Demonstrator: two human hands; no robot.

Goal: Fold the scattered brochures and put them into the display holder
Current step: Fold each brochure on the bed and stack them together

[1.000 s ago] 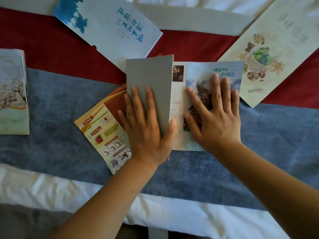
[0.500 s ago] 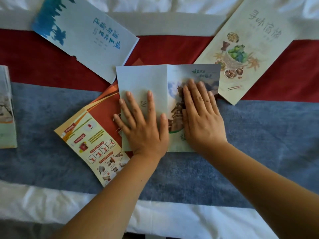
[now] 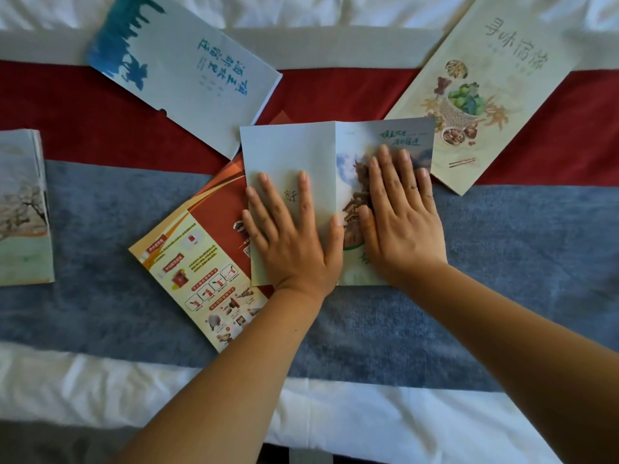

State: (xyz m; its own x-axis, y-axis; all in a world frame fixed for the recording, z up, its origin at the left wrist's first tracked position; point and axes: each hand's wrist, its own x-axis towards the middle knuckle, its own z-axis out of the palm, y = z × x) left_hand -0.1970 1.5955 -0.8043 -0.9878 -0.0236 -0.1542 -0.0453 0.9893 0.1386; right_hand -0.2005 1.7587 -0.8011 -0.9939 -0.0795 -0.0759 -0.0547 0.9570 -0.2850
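Observation:
A pale blue brochure [image 3: 294,145] lies in the middle of the bed, its left panel folded flat over the rest. My left hand [image 3: 291,236] presses flat on that folded panel, fingers spread. Beside it, my right hand [image 3: 402,222] presses flat on the picture panel. Under the brochure's left side sticks out an orange and red leaflet [image 3: 194,259]. A blue-and-white brochure [image 3: 187,68] lies at the upper left, and a cream food brochure [image 3: 485,85] at the upper right. No display holder is in view.
A stack of folded brochures [image 3: 23,209] sits at the left edge. Everything rests on a bed runner with a red band [image 3: 83,125] and a blue-grey band [image 3: 519,262], over white bedding [image 3: 83,386].
The left panel stood upright under my left hand a second ago; it now lies pressed flat. My right hand has slid left toward the fold. The camera view has shifted slightly.

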